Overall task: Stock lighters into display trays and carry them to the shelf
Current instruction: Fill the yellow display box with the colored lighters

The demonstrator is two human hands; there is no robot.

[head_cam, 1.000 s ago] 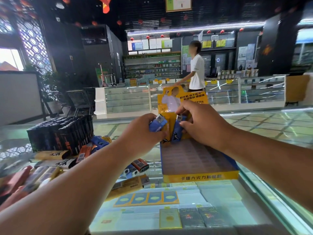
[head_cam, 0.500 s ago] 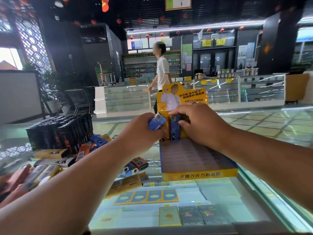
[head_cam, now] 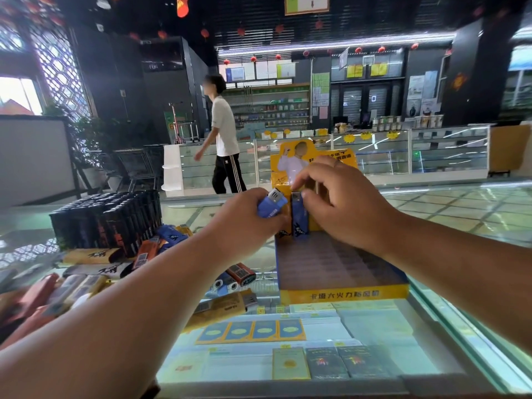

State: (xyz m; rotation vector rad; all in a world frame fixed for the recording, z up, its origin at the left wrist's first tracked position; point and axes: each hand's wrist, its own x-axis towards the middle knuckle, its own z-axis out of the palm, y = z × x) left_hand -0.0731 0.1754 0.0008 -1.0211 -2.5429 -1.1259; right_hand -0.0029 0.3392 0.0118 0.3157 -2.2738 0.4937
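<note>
A shop worker loads a display tray at a glass counter, and the likeliest slip is a toppled row. The left hand grips a blue lighter at a tilt, metal cap up. If it goes in at that angle, it could knock over the standing lighter next to it, which has almost nothing alongside to prop it. A hard push might also slide the light cardboard tray on the smooth glass. Loose lighters lie scattered at far left, beside a packed block of black lighters. The held lighter sits at the left hand's fingertips, just beside the tray's back row. The right hand, fingers curled, pinches the standing lighter's top and steadies it against the tray's backboard. Most of the tray in front of both hands is unfilled.
</note>
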